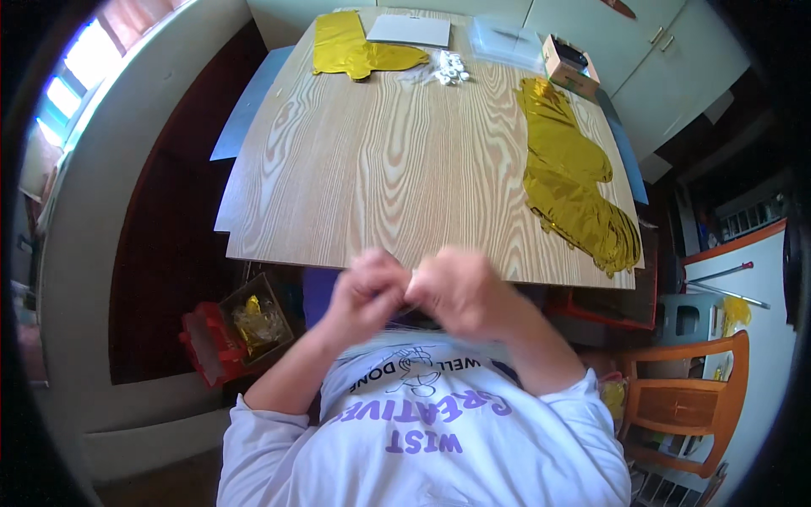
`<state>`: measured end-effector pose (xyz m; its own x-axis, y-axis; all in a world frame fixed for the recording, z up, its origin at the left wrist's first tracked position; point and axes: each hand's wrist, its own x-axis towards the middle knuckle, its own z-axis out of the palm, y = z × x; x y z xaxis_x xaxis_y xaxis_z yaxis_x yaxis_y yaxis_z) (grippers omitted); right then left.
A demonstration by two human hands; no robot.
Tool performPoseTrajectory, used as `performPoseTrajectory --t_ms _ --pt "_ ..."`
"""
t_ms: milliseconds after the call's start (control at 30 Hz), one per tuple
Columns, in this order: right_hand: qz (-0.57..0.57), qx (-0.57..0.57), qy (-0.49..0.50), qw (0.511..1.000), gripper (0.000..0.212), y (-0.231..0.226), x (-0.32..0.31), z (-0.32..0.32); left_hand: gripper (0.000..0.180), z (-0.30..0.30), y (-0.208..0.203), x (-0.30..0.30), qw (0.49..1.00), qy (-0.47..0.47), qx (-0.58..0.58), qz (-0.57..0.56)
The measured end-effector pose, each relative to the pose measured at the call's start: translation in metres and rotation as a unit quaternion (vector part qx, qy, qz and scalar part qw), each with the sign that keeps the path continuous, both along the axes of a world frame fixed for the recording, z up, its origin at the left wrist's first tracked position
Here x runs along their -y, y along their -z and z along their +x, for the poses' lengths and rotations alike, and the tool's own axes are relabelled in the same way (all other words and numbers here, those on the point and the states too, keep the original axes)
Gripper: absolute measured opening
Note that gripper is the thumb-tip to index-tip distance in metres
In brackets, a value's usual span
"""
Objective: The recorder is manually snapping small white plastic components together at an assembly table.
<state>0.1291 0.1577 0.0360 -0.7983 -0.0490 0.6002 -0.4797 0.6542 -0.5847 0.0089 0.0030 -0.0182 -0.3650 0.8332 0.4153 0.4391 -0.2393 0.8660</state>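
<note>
Just past the table's near edge, my left hand [369,294] and my right hand [460,291] meet in front of my chest. The fingers of both are curled and closed, smeared somewhat by motion. A small whitish bit shows between the fingertips, too small and blurred to name. On the table's right side lies a flat, crinkled gold foil balloon [568,169]. Another flat gold foil balloon [359,49] rests at the far left. Beside it sits a cluster of small white pieces [452,69] on clear plastic.
The wood-grain table [380,169] spreads ahead of me. At its back are a white flat box [410,30], a clear plastic container [507,44] and a small carton [572,78]. Below left stands an open box [283,296] with gold foil; a wooden chair [683,397] is at right.
</note>
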Motion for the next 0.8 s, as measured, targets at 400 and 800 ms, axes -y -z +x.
performPoseTrajectory --t_ms 400,800 --pt "-0.029 0.068 0.054 0.996 0.018 0.014 -0.017 -0.007 0.011 0.021 -0.023 0.005 0.949 0.024 0.311 0.036" --pt "-0.055 0.073 -0.043 0.995 0.024 0.006 0.011 0.007 0.012 0.004 -0.027 -0.01 0.978 -0.113 0.175 0.02"
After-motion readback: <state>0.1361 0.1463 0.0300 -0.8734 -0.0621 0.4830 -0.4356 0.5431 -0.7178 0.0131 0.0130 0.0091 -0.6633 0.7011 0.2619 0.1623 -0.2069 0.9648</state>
